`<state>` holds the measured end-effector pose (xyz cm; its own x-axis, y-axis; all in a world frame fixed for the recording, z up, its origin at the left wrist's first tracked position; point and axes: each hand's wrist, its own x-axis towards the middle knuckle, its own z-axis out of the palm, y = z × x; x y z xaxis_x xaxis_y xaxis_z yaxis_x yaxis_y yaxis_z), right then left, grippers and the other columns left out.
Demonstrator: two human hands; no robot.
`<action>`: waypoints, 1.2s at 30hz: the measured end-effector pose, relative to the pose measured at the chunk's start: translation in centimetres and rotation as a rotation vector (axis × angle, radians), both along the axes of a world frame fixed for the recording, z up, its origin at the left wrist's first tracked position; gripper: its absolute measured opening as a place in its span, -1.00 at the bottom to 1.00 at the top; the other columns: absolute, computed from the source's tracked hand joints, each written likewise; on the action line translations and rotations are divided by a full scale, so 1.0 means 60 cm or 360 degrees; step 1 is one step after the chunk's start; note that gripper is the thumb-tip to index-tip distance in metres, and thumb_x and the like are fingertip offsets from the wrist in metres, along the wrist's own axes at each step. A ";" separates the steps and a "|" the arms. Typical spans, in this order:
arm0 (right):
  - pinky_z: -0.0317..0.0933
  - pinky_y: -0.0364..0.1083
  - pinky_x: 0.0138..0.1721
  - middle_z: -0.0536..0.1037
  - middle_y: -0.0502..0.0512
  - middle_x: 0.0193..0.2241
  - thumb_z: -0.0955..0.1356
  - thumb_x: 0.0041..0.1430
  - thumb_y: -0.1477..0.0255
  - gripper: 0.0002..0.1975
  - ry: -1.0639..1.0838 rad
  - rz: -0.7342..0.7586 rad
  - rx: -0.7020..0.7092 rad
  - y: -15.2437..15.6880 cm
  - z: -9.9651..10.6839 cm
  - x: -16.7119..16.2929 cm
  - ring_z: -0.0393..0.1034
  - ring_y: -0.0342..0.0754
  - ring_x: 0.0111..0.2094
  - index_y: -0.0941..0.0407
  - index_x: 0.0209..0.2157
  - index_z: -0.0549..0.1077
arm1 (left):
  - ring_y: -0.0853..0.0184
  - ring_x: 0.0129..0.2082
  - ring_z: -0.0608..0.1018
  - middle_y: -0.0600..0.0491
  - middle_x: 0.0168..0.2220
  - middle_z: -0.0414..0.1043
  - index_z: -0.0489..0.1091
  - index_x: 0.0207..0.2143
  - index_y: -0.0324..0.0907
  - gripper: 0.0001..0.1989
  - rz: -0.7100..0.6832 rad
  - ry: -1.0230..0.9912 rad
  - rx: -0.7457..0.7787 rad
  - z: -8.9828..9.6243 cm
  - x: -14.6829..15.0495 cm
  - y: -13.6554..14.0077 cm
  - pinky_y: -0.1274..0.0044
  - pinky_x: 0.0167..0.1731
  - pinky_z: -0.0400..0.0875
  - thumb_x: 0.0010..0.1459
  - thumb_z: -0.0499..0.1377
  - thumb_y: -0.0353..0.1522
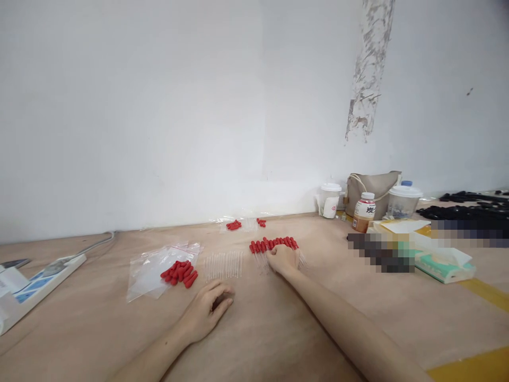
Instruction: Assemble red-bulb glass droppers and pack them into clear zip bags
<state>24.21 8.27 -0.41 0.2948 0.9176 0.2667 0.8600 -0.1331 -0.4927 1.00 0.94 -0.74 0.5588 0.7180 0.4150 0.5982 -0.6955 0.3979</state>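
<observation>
My right hand (283,258) lies over a row of glass droppers with red rubber bulbs (258,246). Its fingers are pinched together at the glass stem of one dropper, just below the bulbs, and partly hide the row. My left hand (210,309) rests on the brown tabletop, its fingers curved and the thumb apart, with nothing visible in it. Just beyond it, several clear glass tubes (223,264) without bulbs lie side by side. To the left, loose red rubber bulbs (180,272) are heaped on clear plastic zip bags (145,276).
Near the wall lie more red bulbs (234,225) and a clear bag. Back right stand a lidded cup (330,201), a bottle (364,213), a grey bag (369,188) and a plastic tub (403,202). A tissue pack (445,265) is at right, a power strip (43,286) at left.
</observation>
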 end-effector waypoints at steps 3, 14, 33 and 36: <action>-0.05 -0.03 -0.18 0.52 0.09 -0.51 0.20 0.00 0.32 -0.71 -0.0032 0.0008 -0.0014 -0.003 -0.002 -0.005 0.38 -0.04 -0.40 0.09 -0.62 0.46 | 0.33 -0.34 0.40 0.04 -0.35 0.33 0.33 -0.34 -0.15 -0.85 -0.0038 0.0029 -0.0008 0.003 0.002 -0.002 0.51 -0.33 0.30 0.16 -0.02 -0.38; -0.04 -0.04 -0.20 0.53 0.08 -0.53 0.19 0.01 0.36 -0.71 -0.0123 0.0054 -0.0017 -0.011 -0.002 -0.010 0.39 -0.03 -0.40 0.08 -0.64 0.46 | 0.34 -0.34 0.38 0.05 -0.35 0.32 0.33 -0.38 -0.15 -0.82 -0.0060 0.0041 -0.0024 0.005 0.003 -0.003 0.52 -0.32 0.28 0.17 -0.04 -0.38; -0.11 0.01 -0.09 0.55 0.07 -0.41 0.15 0.11 0.23 -0.66 -0.0098 0.0034 -0.0008 -0.019 -0.004 0.000 0.37 -0.03 -0.29 -0.02 -0.44 0.52 | 0.34 -0.35 0.39 0.06 -0.36 0.32 0.32 -0.37 -0.15 -0.83 -0.0057 0.0047 -0.0012 0.004 0.003 -0.002 0.53 -0.33 0.27 0.17 -0.04 -0.37; -0.14 0.02 -0.06 0.55 0.07 -0.42 0.15 0.10 0.23 -0.65 -0.0085 0.0045 -0.0013 -0.022 -0.004 0.000 0.37 -0.03 -0.30 -0.02 -0.48 0.52 | 0.35 -0.34 0.39 0.07 -0.36 0.33 0.33 -0.37 -0.14 -0.84 -0.0046 0.0047 -0.0012 0.004 0.004 -0.002 0.53 -0.32 0.27 0.17 -0.04 -0.38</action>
<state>24.18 6.94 -0.66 0.2542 0.9276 0.2739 0.8885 -0.1122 -0.4449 1.21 0.81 -0.50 0.5911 0.7045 0.3927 0.5894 -0.7097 0.3860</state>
